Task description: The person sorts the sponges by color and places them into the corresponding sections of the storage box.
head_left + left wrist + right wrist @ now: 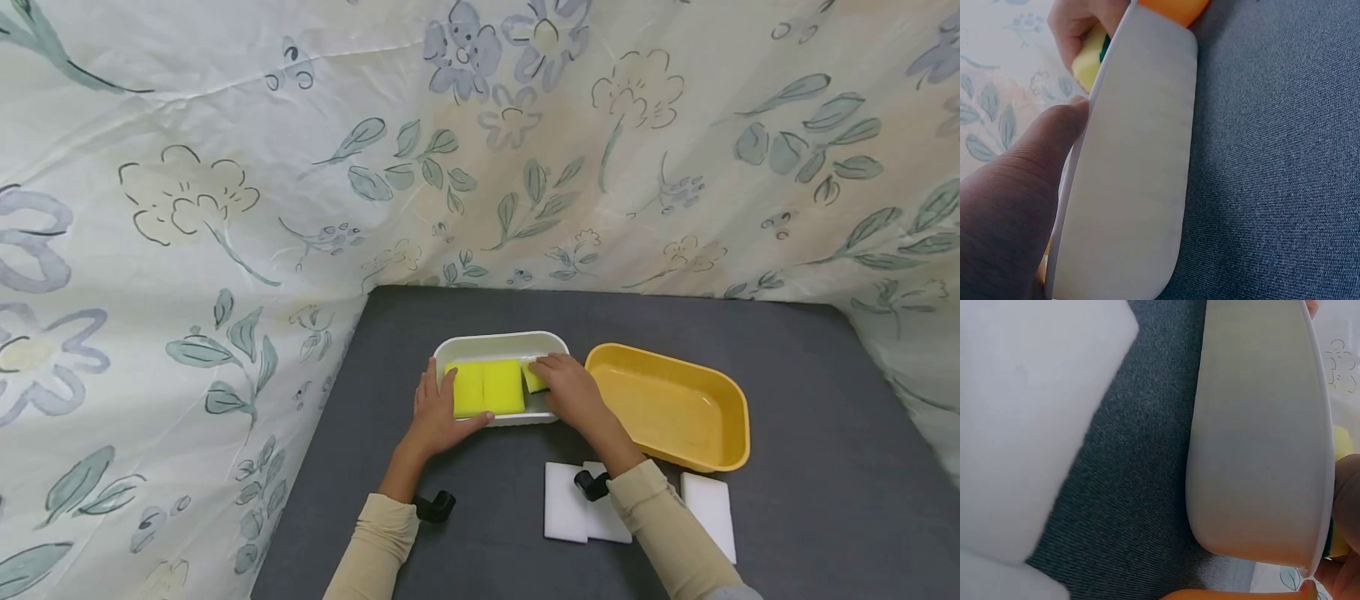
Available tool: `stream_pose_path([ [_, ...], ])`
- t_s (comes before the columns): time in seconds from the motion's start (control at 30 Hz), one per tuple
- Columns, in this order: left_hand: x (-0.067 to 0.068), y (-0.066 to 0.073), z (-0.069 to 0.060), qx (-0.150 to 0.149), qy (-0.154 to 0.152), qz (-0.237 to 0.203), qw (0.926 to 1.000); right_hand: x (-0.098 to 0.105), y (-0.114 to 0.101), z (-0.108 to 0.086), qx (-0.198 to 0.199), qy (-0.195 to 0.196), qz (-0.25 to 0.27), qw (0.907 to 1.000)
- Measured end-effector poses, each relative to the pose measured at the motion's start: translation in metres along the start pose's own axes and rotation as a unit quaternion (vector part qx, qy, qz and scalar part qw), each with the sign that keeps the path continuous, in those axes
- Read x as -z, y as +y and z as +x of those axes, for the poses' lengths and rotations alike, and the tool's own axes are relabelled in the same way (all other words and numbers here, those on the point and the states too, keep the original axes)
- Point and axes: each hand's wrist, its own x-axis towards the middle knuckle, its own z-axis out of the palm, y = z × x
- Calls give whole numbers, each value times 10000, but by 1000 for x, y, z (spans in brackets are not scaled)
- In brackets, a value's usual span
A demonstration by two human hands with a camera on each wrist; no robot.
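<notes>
yellow tray (675,408): glossy plastic | white tray (1129,156): smooth plastic | tabletop (1272,156): matt woven cloth | white slabs (565,504): perhaps foam

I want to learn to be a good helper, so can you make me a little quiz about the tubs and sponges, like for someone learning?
1. Which hand has its grip on the tilted yellow foam sponge with a dark green side?

2. In the head view, where is the orange-yellow oblong plastic-looking tub compared with the white oblong plastic-looking tub?
A) to its left
B) to its right
C) inside it

3. True or false: the flat white rectangular pads lie outside both tubs.

Key:
1. The right hand.
2. B.
3. True.
</notes>
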Motion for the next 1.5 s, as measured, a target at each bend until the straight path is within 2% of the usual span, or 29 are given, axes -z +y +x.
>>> stream_pose_path([
  [0.2,0,0,0,-14,10,-35,10000,1,1,3,-9,-157,-155,9998],
  [0.47,-1,-1,-1,29,50,21,10000,4,1,8,-18,-764,-419,9962],
  [0.77,-1,1,-3,48,29,-34,10000,13,-2,5,-111,-1513,-270,9881],
  [1.23,-3,2,-5,-8,44,-107,9999,19,1,8,-52,-2122,-52,9772],
  [1.5,-4,1,-4,16,55,-53,10000,20,0,8,22,-2231,-88,9748],
])
